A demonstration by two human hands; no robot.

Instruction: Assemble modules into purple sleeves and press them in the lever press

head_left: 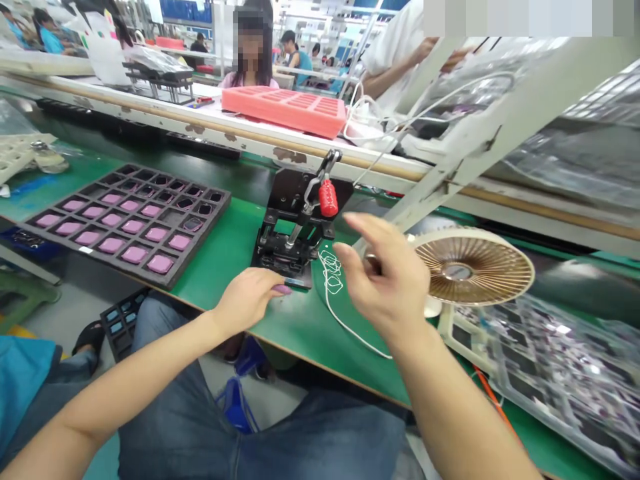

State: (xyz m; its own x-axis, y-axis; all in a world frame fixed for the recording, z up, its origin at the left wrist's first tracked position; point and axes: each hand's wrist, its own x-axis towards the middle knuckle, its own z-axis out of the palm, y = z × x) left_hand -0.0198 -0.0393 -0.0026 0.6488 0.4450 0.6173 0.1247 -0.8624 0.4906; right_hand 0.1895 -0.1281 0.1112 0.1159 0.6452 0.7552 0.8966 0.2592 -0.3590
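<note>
- While your left hand (245, 301) lies curled at lower centre, its fingertips sit just beside the base of the black toggle press (293, 227); a small purple piece (281, 289) shows there, and you cannot tell whether it is gripped.
- Your right hand (385, 277) is raised with fingers spread wide, holding nothing, above a looped white cable (330, 293).
- Centre: the press, its lever bearing a red grip (329, 198), stands on the green workbench (215, 257).
- Left of frame: a black tray (213, 217) of pink pads, on the workbench.
- Right of frame: a small desk fan (473, 267).
- Upper centre: a salmon-pink tray (285, 110) on the far shelf.
</note>
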